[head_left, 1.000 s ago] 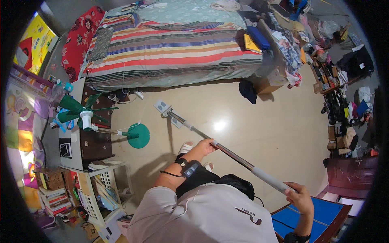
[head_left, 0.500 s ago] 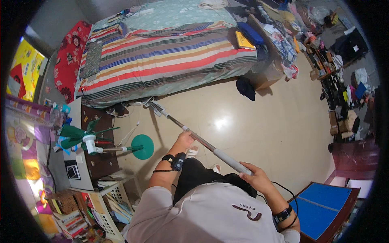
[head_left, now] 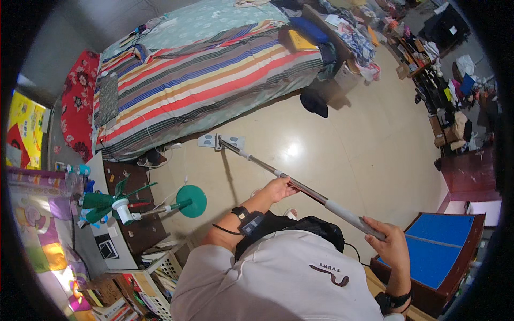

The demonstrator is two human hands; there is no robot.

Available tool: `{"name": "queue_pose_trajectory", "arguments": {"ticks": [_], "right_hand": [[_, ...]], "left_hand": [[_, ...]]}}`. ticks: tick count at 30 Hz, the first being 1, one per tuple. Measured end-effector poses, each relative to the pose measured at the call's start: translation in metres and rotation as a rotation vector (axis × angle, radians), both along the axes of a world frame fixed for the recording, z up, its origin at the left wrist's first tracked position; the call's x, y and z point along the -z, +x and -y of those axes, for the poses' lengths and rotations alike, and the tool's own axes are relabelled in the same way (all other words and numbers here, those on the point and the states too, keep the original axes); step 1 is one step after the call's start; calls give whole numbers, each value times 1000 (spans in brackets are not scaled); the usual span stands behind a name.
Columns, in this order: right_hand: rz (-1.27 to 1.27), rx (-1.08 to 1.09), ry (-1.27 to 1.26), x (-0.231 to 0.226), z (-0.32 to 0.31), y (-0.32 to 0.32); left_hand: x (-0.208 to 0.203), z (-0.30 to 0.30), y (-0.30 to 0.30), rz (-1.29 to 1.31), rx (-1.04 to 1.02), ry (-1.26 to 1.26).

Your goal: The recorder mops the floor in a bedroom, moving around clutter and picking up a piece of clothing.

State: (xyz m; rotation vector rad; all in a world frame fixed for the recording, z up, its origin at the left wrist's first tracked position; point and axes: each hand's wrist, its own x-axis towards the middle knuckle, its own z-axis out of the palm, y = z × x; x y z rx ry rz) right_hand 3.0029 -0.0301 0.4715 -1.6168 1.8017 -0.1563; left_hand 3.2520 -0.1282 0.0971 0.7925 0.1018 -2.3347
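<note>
Silver metal tube forms the pole of a flat mop, slanting through both hands. Left hand: fingers curled round the pole near mid-length, pinching it. Right hand: fingers bent over the upper end of the grey grip, thumb on the near side.

Mop head, pale and flat, ahead and left of the left fingers; looks laid flat on the floor. Its far edge sits near the low edge of the bed, which runs slantwise, farther from the fingers toward the right.

Widest stretch of floor: ahead and right of both sets of fingers, out to the cluttered shelving along the far right side. Dark cloth heap on the floor beyond the left fingers, at the bed's corner.

Left of the left fingers, a narrower strip of floor, then the round green fan base; green blades farther left, by the counter. White cable between fan base and bed.

Just right of the right fingers, a blue panel with a brown rim; little room there.
</note>
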Motion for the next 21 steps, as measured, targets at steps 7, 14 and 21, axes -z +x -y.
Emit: {"name": "queue_pose_trajectory", "arguments": {"ticks": [7,14,21], "right_hand": [[-120,-90,-28,19,-13,12],[-56,120,132,-9,-63,-20],[153,433,179,-25,-91,-48]], "left_hand": [[45,7,34,162,8,73],[30,-26,-11,-58,303,42],[-19,-25,-65,-71,421,112]]}}
